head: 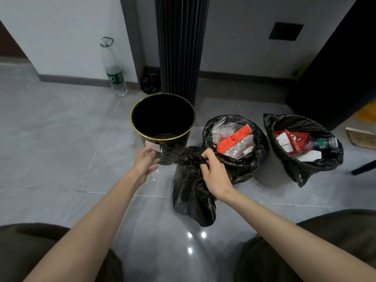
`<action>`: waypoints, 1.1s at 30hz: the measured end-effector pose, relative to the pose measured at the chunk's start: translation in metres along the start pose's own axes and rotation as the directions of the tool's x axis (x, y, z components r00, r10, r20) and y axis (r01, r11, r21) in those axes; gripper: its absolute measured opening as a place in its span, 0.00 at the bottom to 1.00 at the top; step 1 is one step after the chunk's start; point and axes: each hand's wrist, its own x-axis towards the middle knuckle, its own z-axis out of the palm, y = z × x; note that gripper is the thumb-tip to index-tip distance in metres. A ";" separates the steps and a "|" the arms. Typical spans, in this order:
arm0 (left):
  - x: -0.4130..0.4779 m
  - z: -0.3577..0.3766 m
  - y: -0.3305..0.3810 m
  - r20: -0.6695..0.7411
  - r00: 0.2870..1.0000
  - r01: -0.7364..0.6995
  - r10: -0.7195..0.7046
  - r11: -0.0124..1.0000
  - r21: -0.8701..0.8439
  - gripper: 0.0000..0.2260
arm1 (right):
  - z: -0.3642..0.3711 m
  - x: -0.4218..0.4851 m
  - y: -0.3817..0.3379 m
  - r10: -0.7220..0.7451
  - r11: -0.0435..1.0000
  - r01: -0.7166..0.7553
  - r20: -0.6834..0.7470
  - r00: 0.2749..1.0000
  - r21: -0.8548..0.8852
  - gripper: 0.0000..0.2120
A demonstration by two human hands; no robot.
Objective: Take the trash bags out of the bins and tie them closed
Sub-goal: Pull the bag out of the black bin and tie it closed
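A black bin with a gold rim stands on the floor with no bag inside. In front of it a tied black trash bag hangs from my right hand, which grips its knotted top. My left hand hovers open beside the bin's front wall, holding nothing. To the right, a second bin with a black bag holds red and clear wrappers. A third bin with a black bag farther right holds red packaging and a bottle.
A clear plastic bottle stands by the white wall at the back left. A dark ribbed column rises behind the bins, with a small black bag at its foot. A dark cabinet is at the right. My knees fill the bottom corners.
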 end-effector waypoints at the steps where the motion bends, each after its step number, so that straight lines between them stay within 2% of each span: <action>1: -0.010 0.002 -0.003 0.021 1.000 -0.016 0.015 0.998 0.058 0.12 | 0.000 -0.004 0.002 0.006 1.000 -0.006 0.005 1.000 -0.002 0.07; 3: -0.027 0.004 -0.012 0.100 0.993 -0.074 0.054 0.975 0.212 0.19 | 0.002 -0.012 0.006 0.010 1.000 -0.010 0.015 1.000 -0.020 0.06; 6: -0.051 0.005 -0.016 0.286 0.952 -0.237 0.114 0.863 0.445 0.27 | 0.005 -0.024 0.011 -0.001 0.997 0.007 0.072 0.997 -0.082 0.06; 12: -0.087 -0.010 -0.036 0.447 0.866 -0.482 0.223 0.613 0.627 0.36 | 0.010 -0.046 0.009 -0.043 0.992 0.067 0.209 0.977 -0.111 0.07; 15: -0.107 -0.007 -0.051 0.410 0.866 -0.496 0.285 0.597 0.631 0.31 | 0.013 -0.055 0.010 -0.068 0.991 0.094 0.245 0.967 -0.096 0.07; 19: -0.115 0.003 -0.066 0.350 0.870 -0.491 0.348 0.546 0.679 0.12 | 0.018 -0.064 0.015 -0.072 0.990 0.101 0.263 0.962 -0.099 0.07; 21: -0.116 0.006 -0.068 0.282 0.889 -0.447 0.362 0.544 0.710 0.11 | 0.022 -0.068 0.017 -0.050 0.991 0.079 0.261 0.964 -0.105 0.05; 24: -0.119 0.007 -0.064 0.200 0.892 -0.421 0.406 0.581 0.696 0.13 | 0.023 -0.072 0.020 -0.018 0.994 0.037 0.178 0.984 -0.102 0.04; 26: -0.118 0.004 -0.059 0.102 0.901 -0.386 0.422 0.672 0.632 0.13 | 0.019 -0.074 0.022 -0.022 0.994 0.037 0.145 0.989 -0.101 0.05; 29: -0.114 -0.001 -0.055 -0.034 0.930 -0.304 0.367 0.817 0.491 0.13 | 0.008 -0.077 0.030 -0.044 0.988 0.061 0.120 0.992 -0.141 0.11; 33: -0.112 -0.004 -0.058 -0.119 0.956 -0.213 0.267 0.916 0.341 0.15 | -0.007 -0.081 0.041 -0.030 0.971 0.047 0.076 0.997 -0.233 0.19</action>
